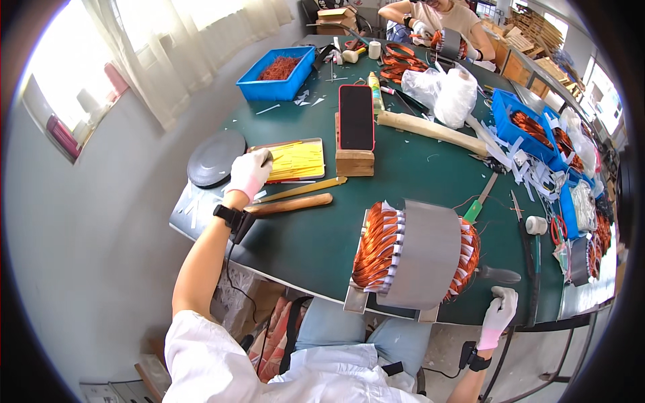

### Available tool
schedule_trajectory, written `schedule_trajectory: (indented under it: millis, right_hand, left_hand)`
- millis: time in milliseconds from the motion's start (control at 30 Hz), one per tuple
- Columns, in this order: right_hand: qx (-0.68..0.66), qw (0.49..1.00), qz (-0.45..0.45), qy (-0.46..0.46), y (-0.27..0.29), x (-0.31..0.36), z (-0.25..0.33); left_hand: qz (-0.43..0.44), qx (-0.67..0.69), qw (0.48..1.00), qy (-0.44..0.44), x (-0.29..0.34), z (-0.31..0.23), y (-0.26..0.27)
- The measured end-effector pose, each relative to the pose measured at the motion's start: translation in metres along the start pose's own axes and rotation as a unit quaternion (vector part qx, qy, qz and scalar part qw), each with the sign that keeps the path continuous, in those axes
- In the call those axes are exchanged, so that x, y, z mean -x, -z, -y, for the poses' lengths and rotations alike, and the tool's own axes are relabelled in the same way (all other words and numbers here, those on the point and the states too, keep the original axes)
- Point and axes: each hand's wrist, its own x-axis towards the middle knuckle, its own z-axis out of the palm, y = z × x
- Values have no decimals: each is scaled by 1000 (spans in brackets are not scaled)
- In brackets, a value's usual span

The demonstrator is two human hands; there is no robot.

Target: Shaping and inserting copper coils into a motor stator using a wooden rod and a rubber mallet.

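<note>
Strips beside our left hand

They lie yellow in a shallow tray, our gloved left fingers bunched at its left side. Nearer us, the stator rests at the table's front edge, our right hand curled to its right. At this angle, we cannot tell whether either hand grips anything. Right of the tray, a phone stands against a block.

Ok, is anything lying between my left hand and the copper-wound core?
Yes: a yellow stick and a brown wooden rod lie on the table between your left hand and the core.
</note>
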Motion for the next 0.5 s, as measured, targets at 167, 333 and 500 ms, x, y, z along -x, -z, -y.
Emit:
schedule_trajectory:
  millis: [167, 333, 500]
  right_hand:
    - [-21, 999, 19, -21, 2, 0, 0]
    - [-44, 993, 92, -65, 19, -2, -14]
    - [-34, 991, -103, -79, 59, -47, 36]
  left_hand:
    - [-16, -32, 999, 32, 0, -1, -6]
    - [-64, 0, 997, -52, 5, -6, -6]
    - [-93, 428, 897, -49, 57, -136, 72]
